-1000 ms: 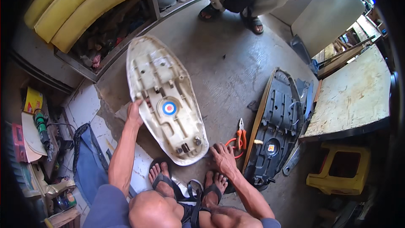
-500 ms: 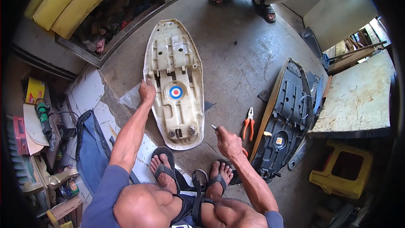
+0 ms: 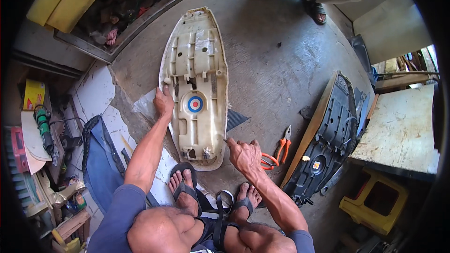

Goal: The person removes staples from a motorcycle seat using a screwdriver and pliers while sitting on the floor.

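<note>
A cream-white plastic motorcycle seat base [image 3: 199,129] lies underside up on the floor before my feet, a round blue, white and red target sticker [image 3: 195,104] on it. My left hand [image 3: 164,101] is closed on its left rim, steadying it. At the lower right rim is my right hand [image 3: 245,157], fingers wrapped round a small thin-tipped tool [image 3: 226,140]. The tool's tip meets or nearly meets the rim; the fist hides the rest, so its kind does not show. Beside that hand lie orange-handled pliers [image 3: 283,146] and orange scissor-like handles [image 3: 269,161].
A black seat base [image 3: 323,145] rests on the right, near a yellow plastic frame [image 3: 375,200] and a pale board [image 3: 398,129]. Blue sheet material [image 3: 104,159] and a green power tool [image 3: 44,126] are at left. Another person's sandalled foot [image 3: 318,13] stands at the far side.
My right hand has moved left, bringing the tool's tip from off to the side to the seat base's lower right rim. The left hand keeps its hold. The view has shifted a little.
</note>
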